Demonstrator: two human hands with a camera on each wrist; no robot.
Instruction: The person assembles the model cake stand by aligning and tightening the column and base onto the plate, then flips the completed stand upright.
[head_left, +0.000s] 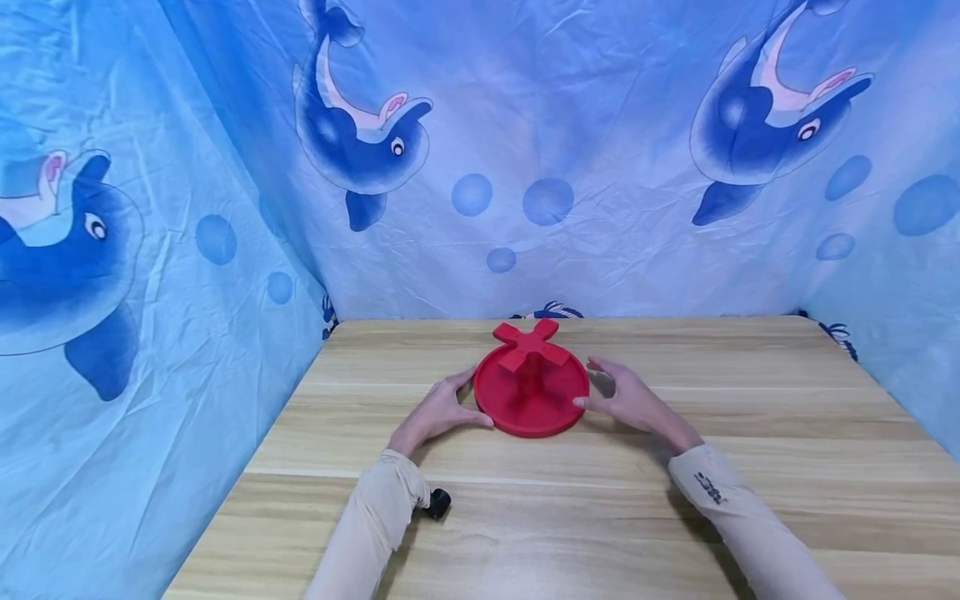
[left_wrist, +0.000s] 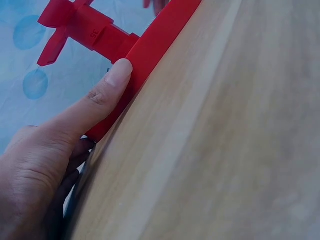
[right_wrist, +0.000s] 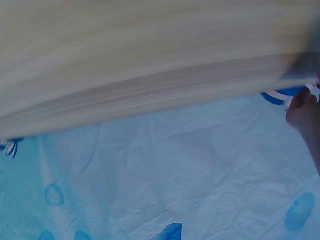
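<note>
A red round tray (head_left: 555, 410) with a raised rim stands on the wooden table, a post rising from its middle to a cross-shaped top (head_left: 531, 343). The post (left_wrist: 95, 31) bears the number 35 in the left wrist view. My left hand (head_left: 438, 412) holds the tray's left side, thumb along the rim and fingers round the edge, partly hidden. At the right side is my right hand (head_left: 628, 402), its fingers spread and its thumb tip over the rim; contact there is unclear. Only part of that hand (right_wrist: 304, 112) shows at the right wrist view's edge.
The wooden table (head_left: 540, 533) runs back to a blue curtain (head_left: 510, 133) printed with dolphins and bubbles. More curtain hangs at both sides. A small black device (head_left: 438, 503) sits at my left sleeve cuff.
</note>
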